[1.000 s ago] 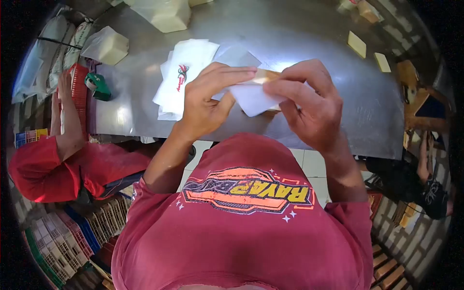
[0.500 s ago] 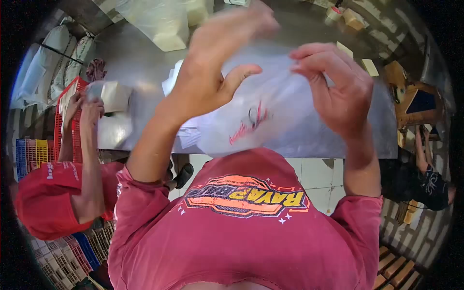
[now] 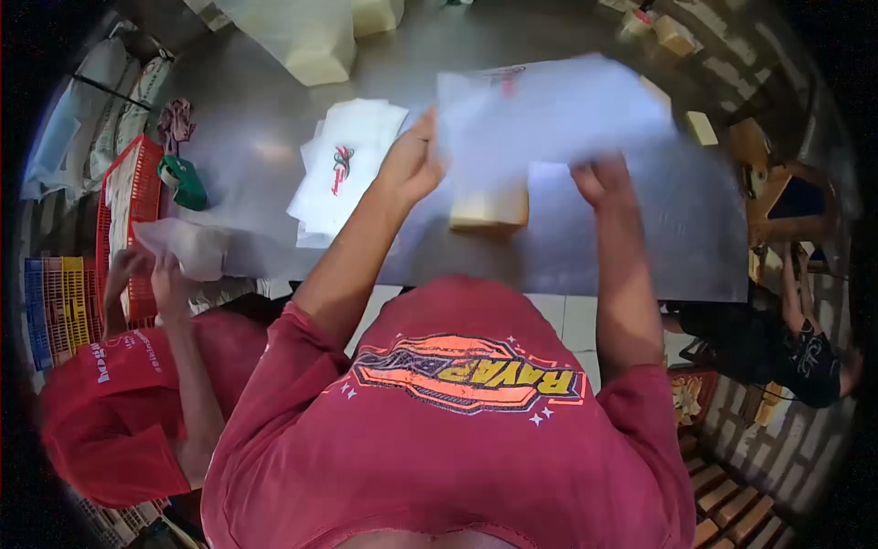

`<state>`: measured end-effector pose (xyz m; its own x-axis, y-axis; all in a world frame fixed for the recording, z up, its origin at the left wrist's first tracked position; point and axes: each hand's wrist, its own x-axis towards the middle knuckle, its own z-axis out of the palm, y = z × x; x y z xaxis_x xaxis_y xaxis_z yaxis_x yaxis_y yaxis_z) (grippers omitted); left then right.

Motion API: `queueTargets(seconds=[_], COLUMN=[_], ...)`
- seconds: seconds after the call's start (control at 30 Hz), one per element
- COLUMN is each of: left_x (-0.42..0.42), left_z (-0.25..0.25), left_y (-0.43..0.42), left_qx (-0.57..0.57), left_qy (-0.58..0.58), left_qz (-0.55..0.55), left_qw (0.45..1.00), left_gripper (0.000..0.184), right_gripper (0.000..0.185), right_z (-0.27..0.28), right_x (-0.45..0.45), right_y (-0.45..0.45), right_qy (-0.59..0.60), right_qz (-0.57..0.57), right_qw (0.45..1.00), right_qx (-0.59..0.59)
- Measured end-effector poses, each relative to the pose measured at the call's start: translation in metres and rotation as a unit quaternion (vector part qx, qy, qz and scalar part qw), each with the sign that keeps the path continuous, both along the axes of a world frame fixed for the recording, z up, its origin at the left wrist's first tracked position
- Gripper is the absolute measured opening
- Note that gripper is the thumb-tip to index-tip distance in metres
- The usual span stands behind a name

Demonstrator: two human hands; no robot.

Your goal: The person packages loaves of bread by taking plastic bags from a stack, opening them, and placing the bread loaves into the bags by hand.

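A translucent white plastic bag point(image 3: 549, 105) with red print is stretched out over the metal table, blurred by motion. My left hand point(image 3: 412, 165) is closed on its left edge. At its lower right edge my right hand point(image 3: 599, 176) is closed too, with some fingers behind the plastic. Under the bag and between my hands sits a pale yellow, loaf-shaped block point(image 3: 489, 212), its upper part covered by the bag. To the left of my left hand lies a loose stack of flat printed bags point(image 3: 343, 169).
On the left a co-worker in red point(image 3: 137, 384) handles a wrapped pale block point(image 3: 197, 249) beside a red crate point(image 3: 142, 197). A green object point(image 3: 185, 183) lies on the metal table point(image 3: 256, 128). More pale blocks in plastic point(image 3: 320, 59) stand at the back. Another person point(image 3: 768, 343) is at far right.
The bag has risen from near my body to over the table's middle, spread between both hands. The block and the bag stack have come into sight. The co-worker's hands moved lower.
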<state>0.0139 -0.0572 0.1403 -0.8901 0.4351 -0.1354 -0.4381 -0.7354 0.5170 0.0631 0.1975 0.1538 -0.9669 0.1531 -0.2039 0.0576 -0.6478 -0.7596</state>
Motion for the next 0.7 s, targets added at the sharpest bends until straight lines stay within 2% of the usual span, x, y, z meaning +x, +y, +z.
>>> queueTargets(seconds=[0.03, 0.07, 0.1, 0.13, 0.17, 0.2, 0.23, 0.27, 0.3, 0.33, 0.37, 0.4, 0.43, 0.47, 0.5, 0.57, 0.63, 0.7], left_x=[0.004, 0.0, 0.001, 0.008, 0.015, 0.022, 0.034, 0.042, 0.052, 0.061, 0.052, 0.043, 0.034, 0.029, 0.032, 0.04, 0.067, 0.081], left_z=[-0.017, -0.034, -0.05, -0.067, -0.083, -0.092, -0.08, -0.082, -0.087, -0.093, -0.121, -0.126, -0.126, -0.124, -0.12, -0.118, -0.093, -0.104], left_y=[-0.001, -0.003, -0.005, -0.012, -0.019, -0.025, -0.029, -0.027, -0.021, -0.016, -0.013, -0.015, -0.019, -0.022, -0.023, -0.016, -0.02, -0.016], left_qx=[0.001, 0.011, 0.022, -0.022, -0.064, -0.106, -0.148, -0.247, -0.345, -0.436, -0.522, -0.63, -0.717, -0.783, -0.783, -0.625, -0.491, -0.532], left_qy=[-0.054, -0.115, -0.174, -0.176, -0.178, -0.179, -0.169, -0.077, 0.015, 0.106, 0.192, 0.266, 0.336, 0.399, 0.37, 0.305, 0.385, 0.329], left_qz=[0.045, 0.086, 0.13, 0.085, 0.04, -0.005, -0.058, -0.04, -0.027, -0.019, 0.01, -0.026, -0.06, -0.092, -0.091, 0.04, 0.034, -0.059], left_qw=[0.997, 0.99, 0.976, 0.98, 0.981, 0.978, 0.973, 0.965, 0.938, 0.893, 0.831, 0.73, 0.608, 0.468, 0.492, 0.718, 0.78, 0.778], left_gripper=[0.023, 0.023, 0.024, 0.026, 0.029, 0.031, 0.034, 0.033, 0.032, 0.031, 0.03, 0.03, 0.03, 0.03, 0.042, 0.053, 0.076, 0.079], right_gripper=[0.021, 0.024, 0.026, 0.028, 0.04, 0.039, 0.038, 0.037, 0.034, 0.032, 0.03, 0.028, 0.027, 0.026, 0.044, 0.065, 0.084, 0.1], right_z=[-0.037, -0.047, -0.068, -0.089, -0.072, -0.073, -0.073, -0.075, -0.074, -0.072, -0.071, -0.076, -0.085, -0.093, -0.1, -0.111, -0.117, -0.122], right_x=[-0.01, -0.007, 0.003, 0.018, 0.036, 0.057, 0.074, 0.082, 0.085, 0.089, 0.094, 0.095, 0.089, 0.085, 0.086, 0.091, 0.095, 0.088], right_y=[0.013, 0.008, 0.003, -0.001, -0.018, -0.022, -0.025, -0.027, -0.035, -0.046, -0.053, -0.053, -0.05, -0.047, -0.038, -0.034, -0.037, -0.042], right_qy=[-0.077, -0.116, -0.078, -0.042, -0.111, -0.141, -0.167, -0.191, -0.198, -0.202, -0.201, -0.201, -0.191, -0.174, -0.153, -0.028, 0.013, -0.028], right_qz=[-0.049, -0.075, -0.064, -0.05, -0.066, -0.038, -0.01, 0.019, 0.027, 0.033, 0.038, 0.092, 0.142, 0.187, 0.199, 0.123, 0.119, 0.201], right_qw=[0.994, 0.967, 0.978, 0.986, 0.979, 0.983, 0.984, 0.981, 0.972, 0.946, 0.904, 0.817, 0.702, 0.562, 0.606, 0.787, 0.805, 0.675], right_qx=[-0.058, -0.213, -0.184, -0.155, -0.157, -0.107, -0.057, -0.008, 0.123, 0.25, 0.374, 0.532, 0.672, 0.787, 0.755, 0.603, 0.581, 0.709])
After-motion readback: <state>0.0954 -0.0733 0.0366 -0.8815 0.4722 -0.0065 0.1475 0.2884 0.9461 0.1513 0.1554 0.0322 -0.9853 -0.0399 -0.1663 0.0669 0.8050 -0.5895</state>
